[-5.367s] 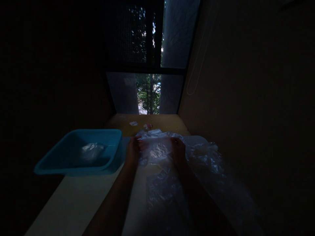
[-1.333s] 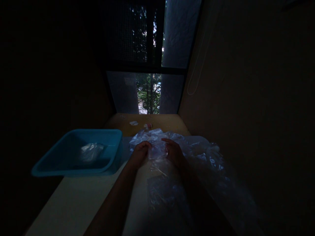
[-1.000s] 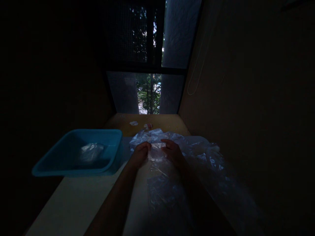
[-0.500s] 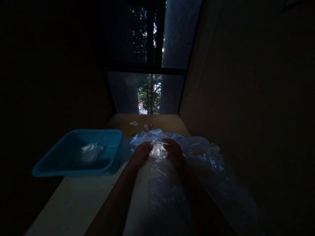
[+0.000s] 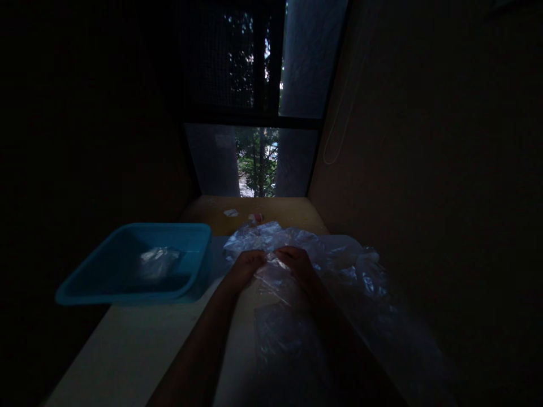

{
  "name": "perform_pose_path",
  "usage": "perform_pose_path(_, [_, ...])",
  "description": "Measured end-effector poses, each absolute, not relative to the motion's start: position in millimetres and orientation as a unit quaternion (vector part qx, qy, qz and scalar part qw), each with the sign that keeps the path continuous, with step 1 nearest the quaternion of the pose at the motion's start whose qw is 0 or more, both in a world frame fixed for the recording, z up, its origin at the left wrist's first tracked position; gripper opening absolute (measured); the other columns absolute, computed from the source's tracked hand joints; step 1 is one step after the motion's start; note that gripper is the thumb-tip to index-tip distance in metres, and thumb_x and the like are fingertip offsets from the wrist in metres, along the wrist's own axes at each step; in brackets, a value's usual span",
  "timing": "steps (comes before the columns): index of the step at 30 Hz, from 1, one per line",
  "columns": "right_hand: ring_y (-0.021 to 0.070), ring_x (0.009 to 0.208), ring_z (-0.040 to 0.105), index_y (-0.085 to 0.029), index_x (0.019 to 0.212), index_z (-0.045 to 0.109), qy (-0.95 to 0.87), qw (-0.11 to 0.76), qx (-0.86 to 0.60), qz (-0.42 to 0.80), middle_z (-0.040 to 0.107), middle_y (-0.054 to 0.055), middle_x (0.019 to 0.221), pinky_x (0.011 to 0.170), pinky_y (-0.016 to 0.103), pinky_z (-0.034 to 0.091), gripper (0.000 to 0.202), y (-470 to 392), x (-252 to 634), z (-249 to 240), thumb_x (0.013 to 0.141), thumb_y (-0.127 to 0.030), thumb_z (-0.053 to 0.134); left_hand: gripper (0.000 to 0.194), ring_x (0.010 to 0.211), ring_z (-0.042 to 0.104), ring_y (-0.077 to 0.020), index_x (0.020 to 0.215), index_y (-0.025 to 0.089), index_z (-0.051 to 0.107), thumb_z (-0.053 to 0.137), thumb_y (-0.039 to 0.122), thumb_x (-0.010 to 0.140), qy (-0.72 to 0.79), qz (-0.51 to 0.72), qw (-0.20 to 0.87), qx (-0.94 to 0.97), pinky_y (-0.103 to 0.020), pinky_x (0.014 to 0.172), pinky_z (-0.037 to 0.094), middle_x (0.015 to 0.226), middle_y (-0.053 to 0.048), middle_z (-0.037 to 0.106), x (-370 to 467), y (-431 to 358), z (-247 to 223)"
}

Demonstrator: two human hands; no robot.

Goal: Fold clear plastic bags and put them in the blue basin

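The scene is very dark. My left hand (image 5: 245, 266) and my right hand (image 5: 297, 262) are close together over a pale table (image 5: 136, 350), both pinching a piece of clear plastic film (image 5: 275, 277) between their fingertips. More crumpled clear plastic (image 5: 360, 271) lies heaped to the right and beyond my hands, and another clear sheet (image 5: 284, 333) lies flat between my forearms.
A blue plastic basin (image 5: 106, 291) stands at the left with a folded clear bag (image 5: 156, 261) inside. Beyond is a yellow surface (image 5: 292, 212) with small scraps (image 5: 230, 212), then a window (image 5: 257, 161). A dark wall (image 5: 424, 169) runs close along the right.
My hands have drawn closer together since 5.4 s ago. The small folded piece held up between them half a second ago is now lowered and my fingertips nearly meet.
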State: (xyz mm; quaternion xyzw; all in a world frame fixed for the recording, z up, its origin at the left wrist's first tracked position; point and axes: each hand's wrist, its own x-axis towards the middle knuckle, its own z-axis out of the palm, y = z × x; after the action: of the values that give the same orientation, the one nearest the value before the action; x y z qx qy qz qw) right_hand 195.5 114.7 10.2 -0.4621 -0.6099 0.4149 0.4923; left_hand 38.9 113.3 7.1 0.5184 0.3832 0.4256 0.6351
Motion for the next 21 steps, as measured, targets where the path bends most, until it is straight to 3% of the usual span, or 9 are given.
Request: perform_pose_path(21, [0.0106,0.056,0.049,-0.015,0.058,0.059,-0.666,0.455,-0.470,0.358,0.056,0.000,0.056,0.054,0.021,0.038,0.015,118.9,194.2,3.9,0.063,-0.028,0.054,0.026,0.045,0.043,-0.0082,0.055,0.012,0.056,0.057,0.038,0.062,0.405,0.378,0.589,0.589,-0.020,0.045,0.032,0.048,0.002,0.051,45.6,106.5,17.2])
